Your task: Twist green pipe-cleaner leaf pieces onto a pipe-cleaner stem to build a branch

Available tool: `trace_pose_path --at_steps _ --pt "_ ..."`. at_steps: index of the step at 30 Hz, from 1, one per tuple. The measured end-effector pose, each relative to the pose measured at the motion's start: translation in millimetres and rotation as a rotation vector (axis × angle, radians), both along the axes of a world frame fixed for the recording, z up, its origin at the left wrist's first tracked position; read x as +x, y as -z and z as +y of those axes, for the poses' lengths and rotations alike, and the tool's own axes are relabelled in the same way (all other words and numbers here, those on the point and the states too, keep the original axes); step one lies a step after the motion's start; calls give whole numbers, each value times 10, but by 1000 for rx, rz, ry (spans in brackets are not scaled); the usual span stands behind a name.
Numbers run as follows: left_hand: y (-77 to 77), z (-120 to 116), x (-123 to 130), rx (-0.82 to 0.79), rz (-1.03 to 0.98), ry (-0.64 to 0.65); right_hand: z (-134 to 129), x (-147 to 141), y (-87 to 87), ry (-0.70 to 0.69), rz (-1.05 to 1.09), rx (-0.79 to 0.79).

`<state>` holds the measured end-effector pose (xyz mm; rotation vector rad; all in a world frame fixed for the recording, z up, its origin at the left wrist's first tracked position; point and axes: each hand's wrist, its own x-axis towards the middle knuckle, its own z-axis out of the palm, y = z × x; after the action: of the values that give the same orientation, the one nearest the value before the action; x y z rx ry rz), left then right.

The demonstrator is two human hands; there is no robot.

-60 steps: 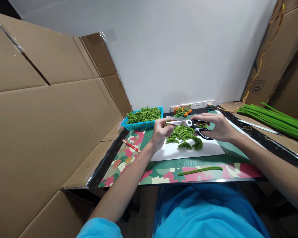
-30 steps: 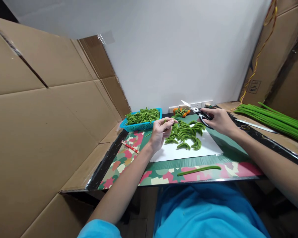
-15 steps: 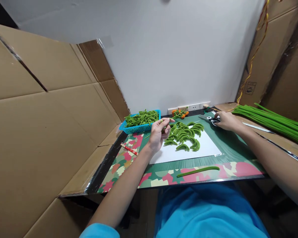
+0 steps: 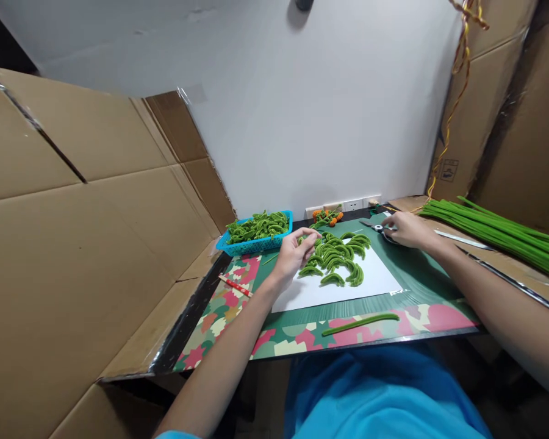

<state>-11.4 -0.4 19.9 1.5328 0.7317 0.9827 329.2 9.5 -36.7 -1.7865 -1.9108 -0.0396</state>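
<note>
My left hand [image 4: 295, 255] is pinched closed above the left side of a white sheet [image 4: 370, 285]; what its fingertips hold, if anything, is too small to make out. Under and beside it lies a pile of short, curved, fuzzy green pipe-cleaner pieces [image 4: 336, 253]. Towards the back right, my right hand [image 4: 405, 228] has its fingers closed around the handles of a pair of scissors [image 4: 379, 228], whose blades point left, low over the green mat [image 4: 421, 277]. One longer green pipe cleaner [image 4: 360, 324] rests along the front edge of the table.
A blue basket [image 4: 254, 245] full of green pieces stands at the back left. Orange-and-green fuzzy pieces [image 4: 328, 217] lie by the wall. A bundle of long green pipe cleaners [image 4: 498, 235] is at the right. A red patterned stick [image 4: 235, 285] lies left. Cardboard [image 4: 96, 244] walls both sides.
The camera view has tilted and shifted slightly. My left hand remains pinched over the pile, and my right hand stays at the scissors.
</note>
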Motion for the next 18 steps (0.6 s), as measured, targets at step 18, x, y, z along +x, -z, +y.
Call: trace_pose_path --at_steps 18 --pt "41 -140 87 -174 177 231 -419 -1199 -137 -754 247 357"
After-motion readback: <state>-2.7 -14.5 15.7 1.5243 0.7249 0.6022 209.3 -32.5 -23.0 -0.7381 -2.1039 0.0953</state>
